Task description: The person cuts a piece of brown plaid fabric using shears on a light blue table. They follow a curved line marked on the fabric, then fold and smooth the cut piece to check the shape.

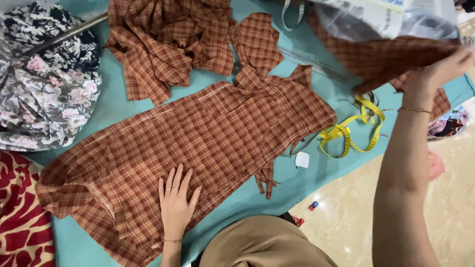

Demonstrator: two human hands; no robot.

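The left hand (176, 203) is laid flat on the big checked cloth (198, 143), with the fingers spread a little and pressed down on it; thin rings are seen on two fingers, and a thin chain is worn at the wrist. The right hand (445, 69) is held up high at the far right; a second piece of checked cloth (391, 57) is pinched in its closed fingers and is lifted off the table; a thin bangle is worn on that wrist.

A clear plastic bag (396, 17) is seen just above the lifted piece, at the top right; what is inside it cannot be told.

The big checked cloth is spread out flat across the middle of the blue-green table (307, 183); it is red-brown with thin pale lines in squares; it is cut into a long shape, and its edges are frayed; small strips hang off its lower right edge. More of the same checked cloth (168, 42) is piled in folds at the top of the table.

A yellow tape measure (351, 131) is curled up near the right end of the big cloth; a small white chalk piece (302, 159) is lying just below it. Flowered cloth (47, 84) is heaped at the far left; a red and cream patterned cloth (22, 212) is seen under it at the left edge.
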